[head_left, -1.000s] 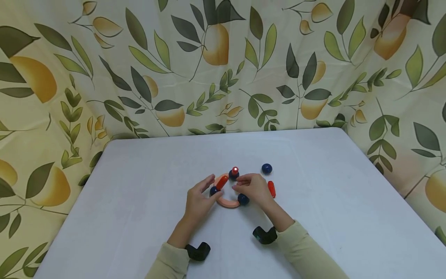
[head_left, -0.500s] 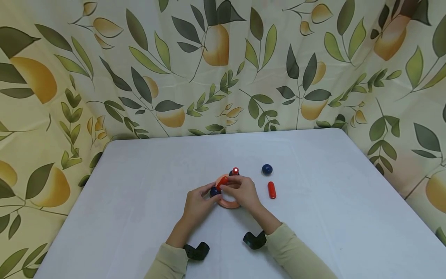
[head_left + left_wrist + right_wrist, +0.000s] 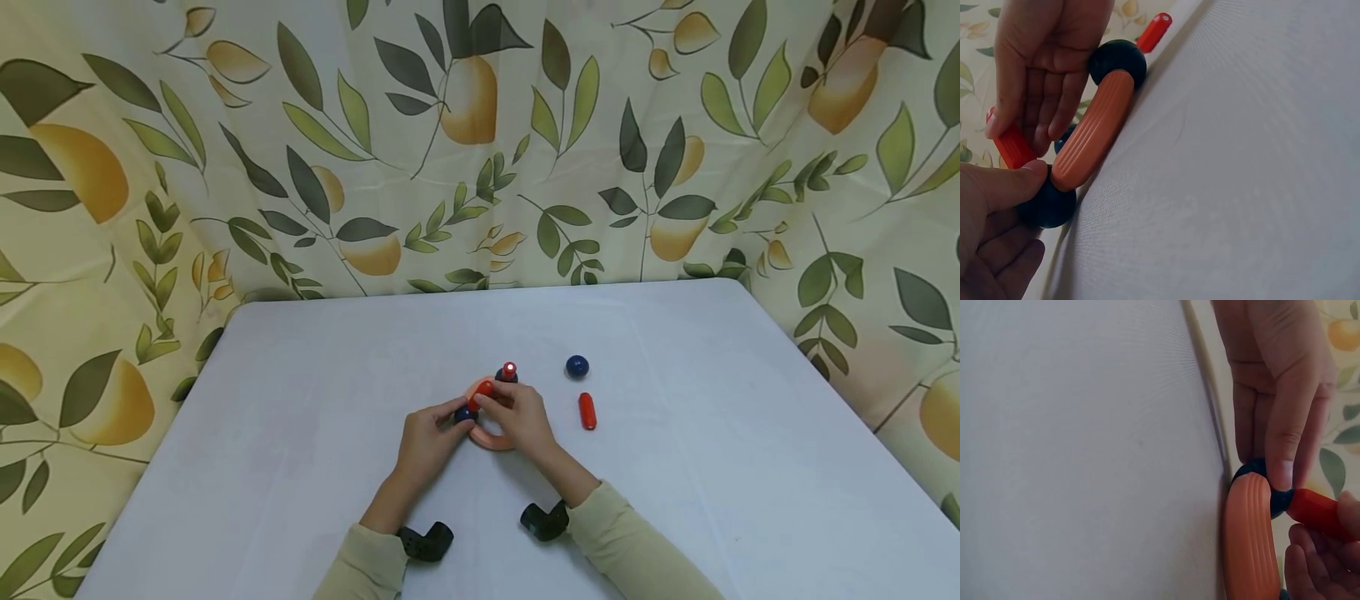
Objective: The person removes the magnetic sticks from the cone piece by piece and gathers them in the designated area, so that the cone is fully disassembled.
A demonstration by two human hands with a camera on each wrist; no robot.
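Note:
An orange ring of curved, grooved pieces [image 3: 491,442] joined by dark blue balls lies on the table. My left hand [image 3: 426,437] pinches the ring's left ball [image 3: 1050,209] between thumb and fingers. A red rod [image 3: 1013,147] sticks up from that ball at a tilt, and my right hand [image 3: 525,421] pinches the rod near its free end. At the back of the ring, another red rod [image 3: 509,368] stands on a second ball [image 3: 502,377]. My right hand hides the ring's right side in the head view; the left wrist view shows a ball [image 3: 1119,59] there.
A loose dark blue ball [image 3: 577,367] and a loose red rod [image 3: 588,412] lie right of the ring on the white-covered table [image 3: 315,375]. Black wrist cameras [image 3: 426,542] sit below both hands. A leaf-and-fruit patterned curtain [image 3: 480,208] hangs behind.
My right hand has moved left from beside the ring's right ball onto the red rod and now pinches it. My left hand has stayed at the left ball, its fingers closing in on it.

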